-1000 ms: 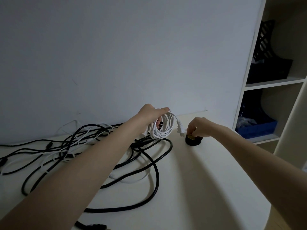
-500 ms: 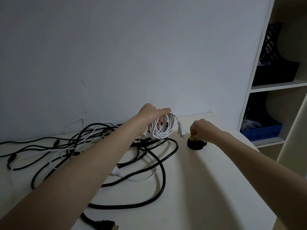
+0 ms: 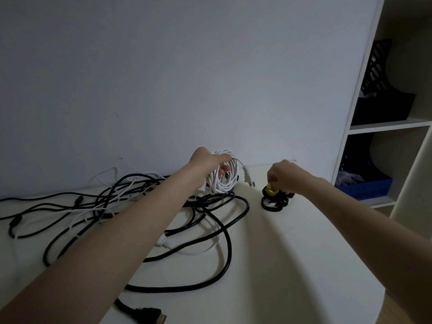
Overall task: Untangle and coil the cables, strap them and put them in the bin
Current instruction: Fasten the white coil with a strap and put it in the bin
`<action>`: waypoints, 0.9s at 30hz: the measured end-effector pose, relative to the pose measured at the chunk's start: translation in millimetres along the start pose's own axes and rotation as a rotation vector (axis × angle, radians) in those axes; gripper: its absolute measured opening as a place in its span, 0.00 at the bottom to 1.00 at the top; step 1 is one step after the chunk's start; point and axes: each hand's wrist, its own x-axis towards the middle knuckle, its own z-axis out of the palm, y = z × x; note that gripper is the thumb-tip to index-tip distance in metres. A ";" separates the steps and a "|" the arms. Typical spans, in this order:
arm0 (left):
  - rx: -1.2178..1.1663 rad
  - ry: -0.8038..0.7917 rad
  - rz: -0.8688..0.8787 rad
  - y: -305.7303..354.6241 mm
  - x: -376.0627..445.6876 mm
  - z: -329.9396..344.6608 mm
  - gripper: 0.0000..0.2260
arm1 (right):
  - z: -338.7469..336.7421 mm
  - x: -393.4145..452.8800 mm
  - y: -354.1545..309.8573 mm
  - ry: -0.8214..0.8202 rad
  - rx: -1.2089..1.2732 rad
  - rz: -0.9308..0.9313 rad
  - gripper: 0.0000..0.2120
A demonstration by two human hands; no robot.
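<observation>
One white cable coil (image 3: pixel 223 176) is wound and clamped in the left hand (image 3: pixel 208 160) above the table (image 3: pixel 292 253) — unstrapped. The right hand (image 3: pixel 284 174) pinches a yellow strap (image 3: pixel 271 191). Black cables (image 3: pixel 140 206) remain tangled; none binned.

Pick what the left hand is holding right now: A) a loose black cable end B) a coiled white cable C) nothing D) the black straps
B: the left hand grips the coiled white cable above the table, its plug hanging free, while the right hand pinches a yellow piece at the black straps.
</observation>
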 end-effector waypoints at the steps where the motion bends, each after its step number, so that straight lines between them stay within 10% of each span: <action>1: 0.015 0.009 0.004 -0.4 -0.2 -1.4 0.16 | 0.5 -1.2 -1.0 0.009 -0.013 -0.003 0.07; 15: 0.005 -0.004 0.028 3.9 -5.7 -4.8 0.09 | 9.3 -7.3 -4.6 -0.024 -0.017 -0.016 0.14; 27: -0.041 0.067 -0.013 -2.7 2.1 5.6 0.10 | 0.5 -0.9 -0.4 0.109 0.466 0.019 0.07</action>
